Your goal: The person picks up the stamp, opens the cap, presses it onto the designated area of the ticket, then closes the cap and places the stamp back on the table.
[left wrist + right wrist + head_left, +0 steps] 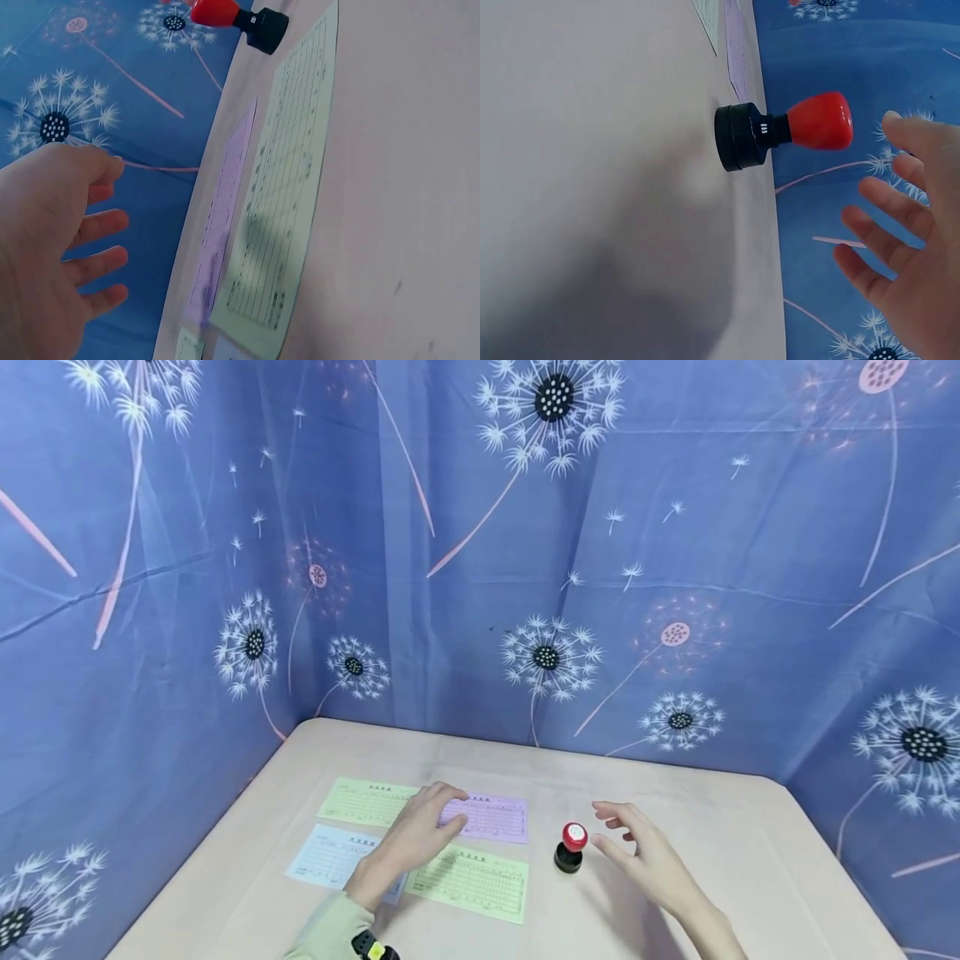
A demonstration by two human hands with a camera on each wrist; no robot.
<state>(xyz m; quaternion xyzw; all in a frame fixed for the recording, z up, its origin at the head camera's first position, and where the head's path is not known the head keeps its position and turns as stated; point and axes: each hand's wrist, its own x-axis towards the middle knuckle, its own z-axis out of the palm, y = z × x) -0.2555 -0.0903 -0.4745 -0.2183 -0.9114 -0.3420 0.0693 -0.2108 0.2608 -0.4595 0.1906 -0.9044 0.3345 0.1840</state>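
Observation:
A stamp with a red knob and black base (572, 847) stands upright on the table, right of the paper slips. My right hand (645, 860) hovers just right of it, fingers relaxed and apart from the knob; the right wrist view shows the red stamp handle (820, 121) near the thumb. Over the slips hangs my left hand (418, 828), holding nothing, its fingers loosely bent. Below and around it lie a purple slip (498, 820), a green slip (480, 885) in front, another green slip (360, 800) behind and a blue slip (322, 856), partly hidden by the left arm.
The pale table (247, 893) ends at a blue dandelion-print curtain (465, 652) along the back and sides. A black watch-like band with a yellow mark (373, 947) sits at the left wrist, by a light green sleeve (330, 927).

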